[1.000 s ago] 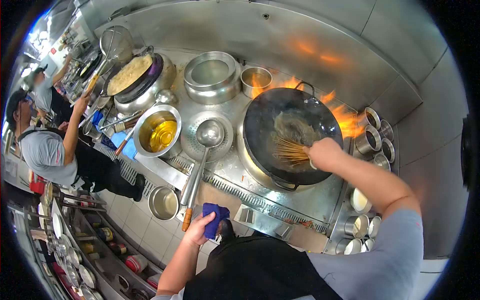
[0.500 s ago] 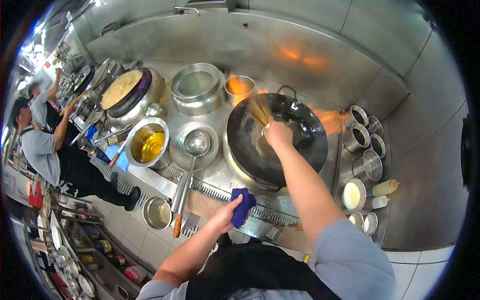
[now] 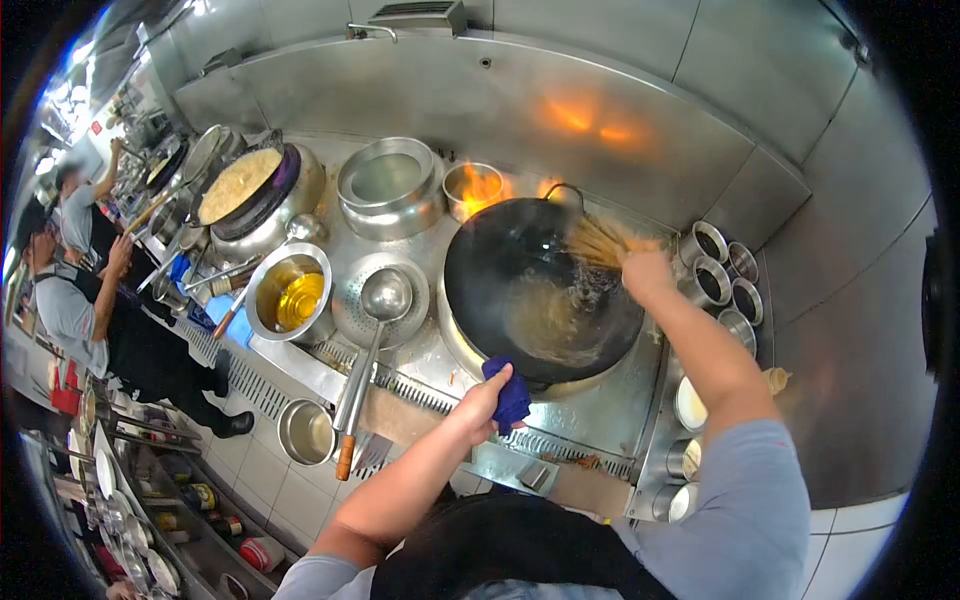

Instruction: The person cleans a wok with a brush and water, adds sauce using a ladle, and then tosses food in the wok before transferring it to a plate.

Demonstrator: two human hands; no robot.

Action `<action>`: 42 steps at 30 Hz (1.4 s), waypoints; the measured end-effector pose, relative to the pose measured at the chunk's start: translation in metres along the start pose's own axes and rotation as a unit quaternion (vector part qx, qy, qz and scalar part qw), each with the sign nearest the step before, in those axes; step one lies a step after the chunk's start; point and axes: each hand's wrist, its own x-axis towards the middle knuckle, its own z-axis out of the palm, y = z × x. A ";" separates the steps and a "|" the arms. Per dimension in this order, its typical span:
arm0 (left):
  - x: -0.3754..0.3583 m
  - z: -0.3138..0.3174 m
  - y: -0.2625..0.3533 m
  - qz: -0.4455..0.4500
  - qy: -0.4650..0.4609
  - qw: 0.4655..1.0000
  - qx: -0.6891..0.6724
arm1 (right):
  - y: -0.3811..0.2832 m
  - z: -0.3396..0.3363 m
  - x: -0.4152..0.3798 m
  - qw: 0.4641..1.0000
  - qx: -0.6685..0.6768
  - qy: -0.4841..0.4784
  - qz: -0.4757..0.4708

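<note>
My right hand [image 3: 648, 272] is closed around a bamboo wok brush [image 3: 596, 243], its bristles over the far right side of the large black wok [image 3: 485, 270]. Murky water [image 3: 555, 320] swirls in the bottom of the wok, and thin steam hangs over it. In my left hand [image 3: 478, 408] is a bunched dark blue cloth [image 3: 513, 398], right at the wok's near rim and its near handle. Left of the wok, a ladle [image 3: 386, 294] rests in a perforated strainer [image 3: 350, 315], their handles pointing toward me.
Flames rise at a small pot [image 3: 462, 182] behind the wok. Further left stand a lidless steel pot [image 3: 392, 180] and a pot of yellow oil [image 3: 258, 300]. Several seasoning containers [image 3: 692, 405] line the right side. Two people [image 3: 75, 300] work at the far left.
My right hand has swept the brush rightward across the wok. The left hand's cloth has come to the wok's near rim. Flames at the right rim are gone, and swirling water shows more clearly.
</note>
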 end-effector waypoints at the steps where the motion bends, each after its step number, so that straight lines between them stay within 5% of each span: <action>1: 0.001 0.004 0.005 0.007 0.001 1.000 0.004 | 0.007 -0.012 0.016 1.000 0.005 0.005 0.021; 2: 0.002 0.007 0.006 0.008 0.020 1.000 -0.011 | 0.015 -0.027 0.027 1.000 0.007 0.008 0.020; 4: 0.008 0.002 -0.003 -0.004 0.033 0.999 -0.041 | 0.024 -0.039 0.020 0.951 0.251 0.033 0.177; 7: 0.022 0.001 -0.005 -0.004 0.035 0.998 -0.061 | 0.017 0.052 0.058 0.918 0.304 0.057 0.247; 8: 0.018 0.006 0.000 -0.008 0.046 0.996 -0.074 | 0.005 0.011 0.034 0.947 0.236 -0.049 0.213; 15: 0.050 -0.005 0.007 -0.042 0.022 0.995 -0.089 | -0.007 -0.021 -0.116 0.918 0.388 0.023 0.075; 17: 0.042 -0.005 0.003 -0.024 0.038 0.997 -0.067 | -0.033 0.000 -0.174 0.930 0.359 -0.081 -0.008; 19: 0.026 -0.010 0.006 0.040 0.080 0.995 -0.049 | -0.071 -0.039 -0.221 0.917 0.371 -0.128 0.077; 25: -0.024 -0.037 0.018 0.112 0.136 0.983 0.050 | -0.117 -0.018 -0.301 0.853 0.512 -0.062 0.082; 29: -0.051 -0.020 0.031 0.156 0.175 0.967 0.103 | -0.135 -0.032 -0.318 0.880 0.468 -0.057 0.058; 31: -0.052 -0.019 0.030 0.182 0.156 0.965 0.110 | -0.142 -0.022 -0.324 0.833 0.539 -0.104 0.067; 33: -0.057 -0.013 0.031 0.221 0.149 0.955 0.132 | -0.150 -0.009 -0.332 0.793 0.606 -0.035 0.045; 40: -0.061 -0.007 0.033 0.281 0.161 0.921 0.217 | -0.151 0.000 -0.347 0.748 0.658 -0.041 0.072; 42: -0.067 0.001 0.032 0.303 0.202 0.897 0.251 | -0.154 0.010 -0.350 0.710 0.694 0.035 0.112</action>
